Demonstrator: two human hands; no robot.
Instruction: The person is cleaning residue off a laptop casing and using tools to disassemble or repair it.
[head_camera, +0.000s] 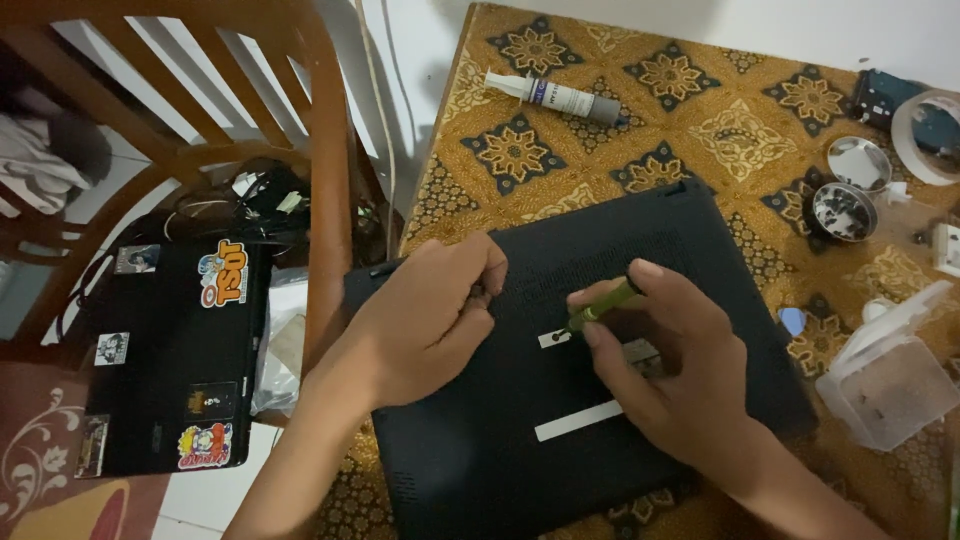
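Observation:
A black laptop (640, 240) lies upside down on a table covered with a patterned gold cloth (700, 120). My right hand (670, 370) holds a thin green-handled screwdriver (603, 307), its tip down on the laptop's base beside a small white sticker (553, 339). My left hand (430, 320) rests on the left part of the base with its fingers curled near the tool; whether it pinches anything I cannot tell. A longer white strip (578, 421) sits lower on the base.
A grey syringe-like tube (555, 96) lies at the table's far side. Two small round metal tins (850, 190), a clear plastic box (890, 375) and a blue pick (792, 321) sit at the right. A wooden chair (320, 150) and a sticker-covered black laptop (170, 360) are on the left.

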